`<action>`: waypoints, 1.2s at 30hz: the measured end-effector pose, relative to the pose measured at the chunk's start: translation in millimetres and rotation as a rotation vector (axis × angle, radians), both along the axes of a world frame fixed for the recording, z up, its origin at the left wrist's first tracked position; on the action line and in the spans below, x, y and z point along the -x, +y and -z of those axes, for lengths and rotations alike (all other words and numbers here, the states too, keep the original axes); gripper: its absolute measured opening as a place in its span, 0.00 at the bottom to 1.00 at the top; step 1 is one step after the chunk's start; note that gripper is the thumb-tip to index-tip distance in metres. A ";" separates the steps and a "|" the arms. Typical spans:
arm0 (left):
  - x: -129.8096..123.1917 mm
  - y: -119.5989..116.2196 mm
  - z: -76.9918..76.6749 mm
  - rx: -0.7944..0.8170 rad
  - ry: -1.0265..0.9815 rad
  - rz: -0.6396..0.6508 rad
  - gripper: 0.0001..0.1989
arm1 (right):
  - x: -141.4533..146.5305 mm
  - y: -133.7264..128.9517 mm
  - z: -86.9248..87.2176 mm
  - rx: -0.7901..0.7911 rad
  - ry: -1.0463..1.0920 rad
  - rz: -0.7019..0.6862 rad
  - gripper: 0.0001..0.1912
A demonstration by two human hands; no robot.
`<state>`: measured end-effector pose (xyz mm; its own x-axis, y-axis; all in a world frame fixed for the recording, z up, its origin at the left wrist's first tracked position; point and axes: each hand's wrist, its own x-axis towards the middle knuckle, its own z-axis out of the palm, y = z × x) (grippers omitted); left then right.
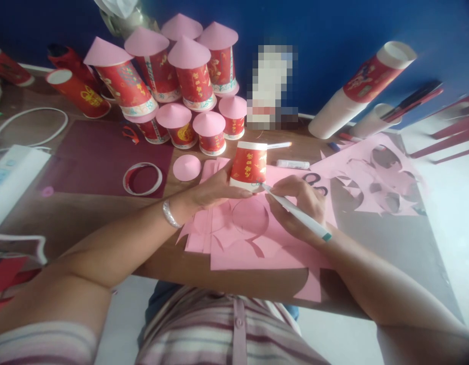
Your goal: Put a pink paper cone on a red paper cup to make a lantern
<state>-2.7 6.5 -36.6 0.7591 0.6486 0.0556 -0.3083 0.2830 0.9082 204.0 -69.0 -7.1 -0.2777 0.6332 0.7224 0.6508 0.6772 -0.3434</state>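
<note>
My left hand point(219, 188) is closed around a red paper cup point(248, 165) with white bands at top and bottom and gold characters on its side. A small blue-green drawing shows on the lower white band. In my right hand point(300, 205) is a white marker pen point(300, 215) with a green end, its tip at that band. Below both hands lie pink paper sheets point(234, 256) with cut-out curves and a drawn circle. Black-handled scissors point(315, 181) lie just beyond my right hand, partly hidden.
Several red cups with pink cone tops point(190, 76) stand at the back left. A paper ring point(143, 178) and a pink cone point(186, 167) lie left. Behind are a glue stick point(293, 164) and tall stacked cups point(361, 94). Pink scraps point(371, 177) lie right, near a pen holder point(379, 120).
</note>
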 end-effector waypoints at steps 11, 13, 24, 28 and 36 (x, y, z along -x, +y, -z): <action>0.4 0.1 2.5 -0.008 -0.016 -0.016 0.26 | -1.1 0.2 1.2 0.004 -0.010 0.021 0.06; 0.7 -0.2 -0.4 -0.001 -0.001 -0.013 0.25 | -1.0 0.3 1.0 0.001 -0.018 0.026 0.06; -0.2 0.4 2.3 -0.021 -0.019 -0.028 0.28 | 0.5 0.3 -0.5 0.002 -0.008 0.005 0.08; -1.1 -0.6 -2.5 0.015 -0.038 -0.005 0.29 | 0.5 0.0 0.3 0.006 -0.011 0.003 0.09; -0.1 0.7 1.8 -0.014 -0.057 -0.010 0.27 | 1.2 -0.6 0.9 0.002 -0.002 -0.005 0.09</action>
